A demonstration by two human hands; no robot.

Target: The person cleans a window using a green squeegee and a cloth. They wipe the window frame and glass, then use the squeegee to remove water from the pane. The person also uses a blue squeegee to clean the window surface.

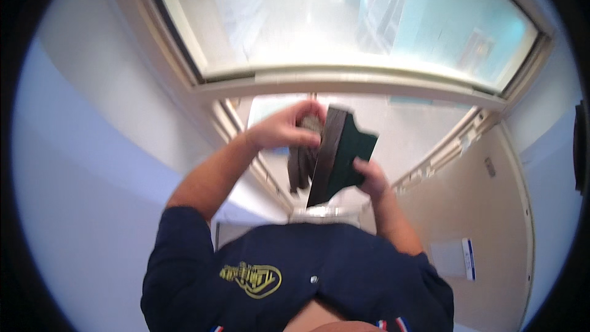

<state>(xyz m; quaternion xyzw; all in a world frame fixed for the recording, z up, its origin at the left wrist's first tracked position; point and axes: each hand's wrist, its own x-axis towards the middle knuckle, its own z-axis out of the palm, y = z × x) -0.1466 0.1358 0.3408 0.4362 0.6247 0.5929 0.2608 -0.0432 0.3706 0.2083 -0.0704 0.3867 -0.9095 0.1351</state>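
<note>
A dark green flat hand tool with a wide dark brown strip along one long side (345, 157) is held up before my chest. My right hand (372, 176) grips its green part at the right, thumb on the near face. My left hand (295, 127) is curled round a crumpled grey-brown cloth (302, 163), which hangs down below the fingers. The left thumb reaches to the brown strip; whether it touches is unclear. Part of the cloth is hidden behind the tool and the fingers.
A framed glass pane (309, 23) spans the top, above a pale crossbar (350, 87). Below it is an opening between side frames. A beige panel with a paper holder (451, 258) stands at the right. A pale wall (83, 170) runs along the left.
</note>
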